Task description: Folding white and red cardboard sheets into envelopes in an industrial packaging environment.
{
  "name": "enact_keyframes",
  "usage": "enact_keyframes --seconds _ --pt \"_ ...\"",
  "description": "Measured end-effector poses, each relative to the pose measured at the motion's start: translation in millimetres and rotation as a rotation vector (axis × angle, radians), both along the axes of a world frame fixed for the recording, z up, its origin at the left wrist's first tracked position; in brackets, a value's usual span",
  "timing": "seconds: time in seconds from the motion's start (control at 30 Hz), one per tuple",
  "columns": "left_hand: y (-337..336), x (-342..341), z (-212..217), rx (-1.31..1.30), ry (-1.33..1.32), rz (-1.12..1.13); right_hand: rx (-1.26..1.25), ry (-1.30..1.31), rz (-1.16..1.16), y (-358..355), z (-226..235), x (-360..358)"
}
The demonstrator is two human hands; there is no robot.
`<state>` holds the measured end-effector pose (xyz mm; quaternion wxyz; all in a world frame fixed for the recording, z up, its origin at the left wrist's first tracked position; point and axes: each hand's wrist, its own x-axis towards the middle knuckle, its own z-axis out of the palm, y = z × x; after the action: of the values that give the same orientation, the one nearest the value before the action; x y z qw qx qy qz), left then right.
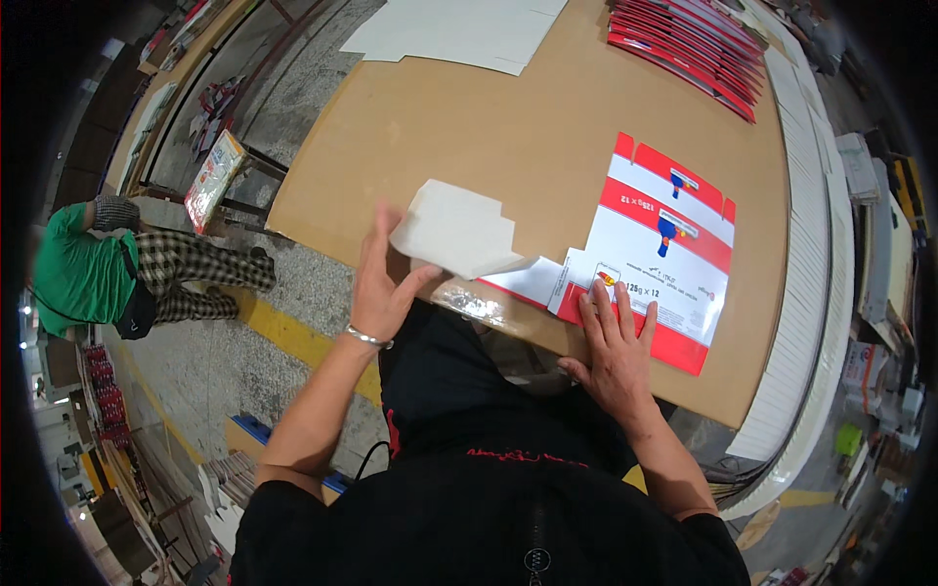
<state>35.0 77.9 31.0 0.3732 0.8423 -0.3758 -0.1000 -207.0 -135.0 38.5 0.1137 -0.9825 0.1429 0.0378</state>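
Observation:
A flat printed carton blank (665, 249) in red, white and blue lies near the table's front edge. Its left part is folded over, so the plain greyish-white inner side of the flap (454, 230) faces up and curls a little. My left hand (383, 283) is at the left end of this flap, fingers and thumb spread apart, the thumb by its near edge. The fingertips are slightly blurred. My right hand (618, 347) rests flat with fingers spread on the lower left of the printed side, pressing on the cardboard.
The brown-topped table (469, 117) carries a white blank (454, 34) at the far edge and a stack of red folded cartons (684, 54) at the far right. White sheets (806, 244) line its right side. Another person (93, 264) in green stands off to the left.

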Motion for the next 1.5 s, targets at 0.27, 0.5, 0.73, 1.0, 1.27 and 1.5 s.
enact_keyframes --seconds 0.27,0.5,0.73,1.0,1.27,1.5 --pt "-62 -19 -37 -0.702 0.785 0.295 0.045 -0.072 0.002 -5 -7 -3" --pt "-83 -23 -27 -0.324 -0.291 -0.088 -0.052 -0.055 0.149 -32 -5 -14" --pt "-78 -26 -35 0.072 -0.562 -0.564 -0.168 -0.048 0.180 -36 -6 -15" --pt "-81 -38 -22 0.273 -0.545 -0.578 -0.198 -0.124 0.193 -27 -20 -20" --pt "-86 -39 -21 0.384 -0.598 -0.524 -0.181 -0.119 0.164 -18 -21 -18" --pt "-86 -47 -22 0.425 -0.561 -0.473 -0.159 -0.122 0.164 -15 -29 -20"
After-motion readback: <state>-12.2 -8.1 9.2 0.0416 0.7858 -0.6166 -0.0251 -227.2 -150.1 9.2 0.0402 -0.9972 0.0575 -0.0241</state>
